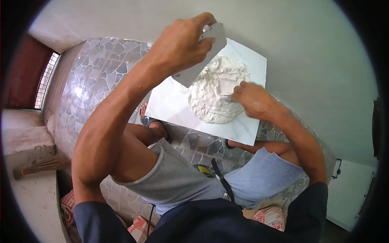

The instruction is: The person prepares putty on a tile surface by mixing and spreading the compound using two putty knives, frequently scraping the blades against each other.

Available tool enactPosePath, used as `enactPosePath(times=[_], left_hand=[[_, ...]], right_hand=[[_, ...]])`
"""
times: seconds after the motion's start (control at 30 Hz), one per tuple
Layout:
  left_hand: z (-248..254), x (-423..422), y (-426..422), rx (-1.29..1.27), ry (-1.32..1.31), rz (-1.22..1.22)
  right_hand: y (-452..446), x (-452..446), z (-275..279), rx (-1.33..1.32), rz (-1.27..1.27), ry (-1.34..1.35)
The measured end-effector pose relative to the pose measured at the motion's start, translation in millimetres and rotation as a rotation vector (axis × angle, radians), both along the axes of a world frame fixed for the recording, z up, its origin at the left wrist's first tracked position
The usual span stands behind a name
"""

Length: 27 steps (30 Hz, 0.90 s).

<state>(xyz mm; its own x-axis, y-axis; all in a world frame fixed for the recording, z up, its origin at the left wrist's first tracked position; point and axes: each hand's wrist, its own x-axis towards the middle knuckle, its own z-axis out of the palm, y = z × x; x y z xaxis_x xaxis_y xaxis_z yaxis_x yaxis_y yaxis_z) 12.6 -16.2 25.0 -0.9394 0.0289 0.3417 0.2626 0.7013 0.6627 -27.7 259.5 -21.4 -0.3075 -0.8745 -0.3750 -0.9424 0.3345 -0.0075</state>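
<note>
A thick, lumpy mound of white putty (212, 107) lies on a square white board with faint marbling (251, 67). My left hand (184, 45) is closed on the upper edge of a flat grey scraper (193, 73), which is held tilted over the mound's upper left side. On the right of the mound, my right hand (257, 101) is closed round what looks like a putty knife (225, 97). Its handle is hidden in my fingers, and its blade rests at a smoothed patch of the putty.
Stone-patterned floor tiles (99, 60) surround the board, with a plain wall (316, 73) beyond. A straw broom (44, 167) lies on a ledge at left. Red-and-white sacks (270, 218) stand near my seat. A white cabinet (350, 190) is at right.
</note>
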Motion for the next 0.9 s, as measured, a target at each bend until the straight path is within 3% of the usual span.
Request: enactPosePath(times=[0.17, 0.3, 0.4, 0.57, 0.7, 0.8, 0.9], left_hand=[[-8, -6, 1, -0.049, 0.085, -0.008], [2, 3, 4, -0.027, 0.003, 0.013], [3, 3, 5, -0.016, -0.066, 0.030], [8, 3, 6, 0.003, -0.076, 0.046], [-3, -1, 5, -0.001, -0.010, 0.020], [-5, -3, 8, -0.028, 0.025, 0.021], [-2, -6, 5, -0.039, 0.048, 0.010]], right_hand=[[4, -16, -10, -0.123, -0.063, 0.248], [8, 7, -10, -0.044, -0.015, 0.074], [12, 4, 21, -0.141, -0.040, 0.117], [29, 42, -23, -0.207, 0.126, 0.298], [22, 26, 23, -0.179, 0.055, 0.211], [21, 14, -7, -0.245, 0.040, 0.349], [28, 19, -22, -0.144, 0.070, 0.199]])
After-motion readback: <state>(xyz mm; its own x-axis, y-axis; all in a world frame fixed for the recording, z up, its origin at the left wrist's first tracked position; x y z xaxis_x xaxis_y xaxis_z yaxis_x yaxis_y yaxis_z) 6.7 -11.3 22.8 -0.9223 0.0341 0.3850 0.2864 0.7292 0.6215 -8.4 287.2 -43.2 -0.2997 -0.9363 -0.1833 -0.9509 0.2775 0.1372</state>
